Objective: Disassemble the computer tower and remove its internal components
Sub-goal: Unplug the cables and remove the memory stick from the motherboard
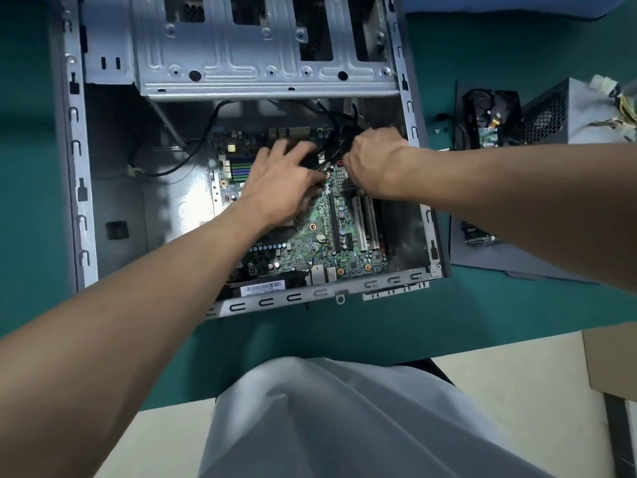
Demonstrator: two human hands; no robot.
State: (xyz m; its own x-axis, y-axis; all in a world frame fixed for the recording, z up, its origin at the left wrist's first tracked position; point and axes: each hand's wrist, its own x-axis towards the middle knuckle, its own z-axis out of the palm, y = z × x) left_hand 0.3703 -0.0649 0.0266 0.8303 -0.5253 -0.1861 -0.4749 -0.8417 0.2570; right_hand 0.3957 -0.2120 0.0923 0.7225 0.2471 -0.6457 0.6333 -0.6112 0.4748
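Note:
The grey computer tower (79, 160) lies open on its side on the teal table. A green motherboard (331, 232) sits inside its lower right part. My left hand (282, 181) rests on the upper middle of the board, fingers stretched toward black parts that blur under them. My right hand (375, 160) is curled at the board's upper right, gripping a bundle of black cables (339, 132) near a red connector (340, 162). A single black cable (203, 132) loops across the case floor to the left.
A metal drive cage (262, 56) spans the case's top. Right of the case lie a hard drive (489, 115), a grey power supply (572, 112) with wires, and a dark side panel (510, 250). Cardboard (613, 357) sits by the table's near right edge.

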